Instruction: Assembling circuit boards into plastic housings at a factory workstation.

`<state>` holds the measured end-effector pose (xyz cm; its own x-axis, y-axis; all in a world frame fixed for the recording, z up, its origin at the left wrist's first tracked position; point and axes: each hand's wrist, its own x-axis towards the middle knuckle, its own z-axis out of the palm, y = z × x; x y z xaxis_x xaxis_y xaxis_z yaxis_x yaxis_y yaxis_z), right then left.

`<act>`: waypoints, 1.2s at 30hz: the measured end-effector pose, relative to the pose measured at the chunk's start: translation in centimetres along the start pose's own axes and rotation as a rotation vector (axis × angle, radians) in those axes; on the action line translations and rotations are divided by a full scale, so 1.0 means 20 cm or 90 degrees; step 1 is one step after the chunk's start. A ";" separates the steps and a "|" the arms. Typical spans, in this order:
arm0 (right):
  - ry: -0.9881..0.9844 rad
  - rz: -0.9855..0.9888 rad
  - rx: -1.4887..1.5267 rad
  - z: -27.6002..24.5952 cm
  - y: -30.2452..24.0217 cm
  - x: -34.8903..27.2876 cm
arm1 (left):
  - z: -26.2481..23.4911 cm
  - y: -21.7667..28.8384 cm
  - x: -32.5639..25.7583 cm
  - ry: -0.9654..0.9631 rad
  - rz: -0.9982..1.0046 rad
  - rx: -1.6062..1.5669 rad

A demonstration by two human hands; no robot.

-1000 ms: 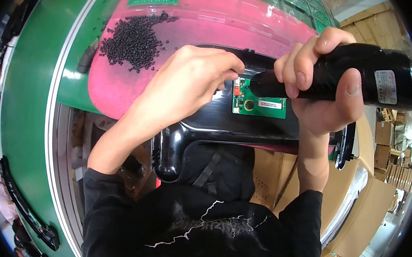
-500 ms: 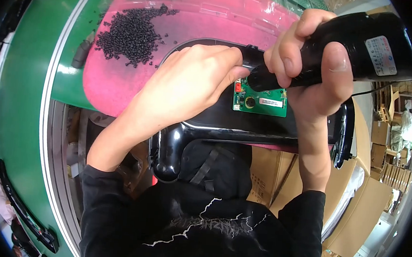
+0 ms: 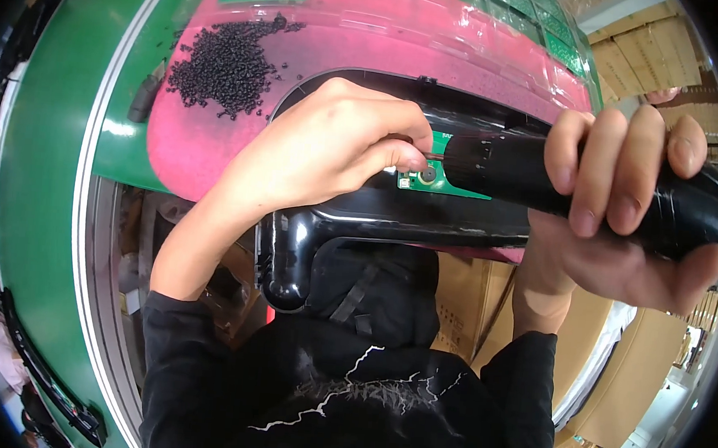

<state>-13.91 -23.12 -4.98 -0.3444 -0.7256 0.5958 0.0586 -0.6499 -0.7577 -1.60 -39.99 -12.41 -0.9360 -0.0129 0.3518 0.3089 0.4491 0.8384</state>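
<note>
Right hand (image 3: 626, 209) is swinging the black power screwdriver (image 3: 578, 185) down from its earlier upward tilt; it is now lying nearly level, nose pointing left at the small green circuit board (image 3: 441, 180). The board is showing less, the tool body now covering its right part. Left hand (image 3: 331, 151) is pinching closer at the tool's tip, fingertips (image 3: 405, 156) nearer the board.

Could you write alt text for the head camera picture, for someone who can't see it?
A right hand holds a black electric screwdriver to a small green circuit board in a black plastic housing, steadied by the left hand.
</note>
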 end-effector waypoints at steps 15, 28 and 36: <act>0.008 -0.029 -0.031 0.06 0.01 -0.09 | 0.00 -0.02 -0.04 -0.112 0.014 0.000; 0.184 0.153 -0.120 0.13 0.12 -0.09 | -0.05 -0.04 -0.04 0.011 -0.017 0.126; 0.175 0.234 -0.223 0.24 0.14 -0.06 | -0.06 0.01 -0.06 0.048 -0.063 0.120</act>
<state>-8.90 -25.15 -6.49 -0.5940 -0.7737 0.2203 -0.0770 -0.2179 -0.9729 -0.28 -41.00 -12.12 -0.9427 -0.1286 0.3079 0.1729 0.6011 0.7803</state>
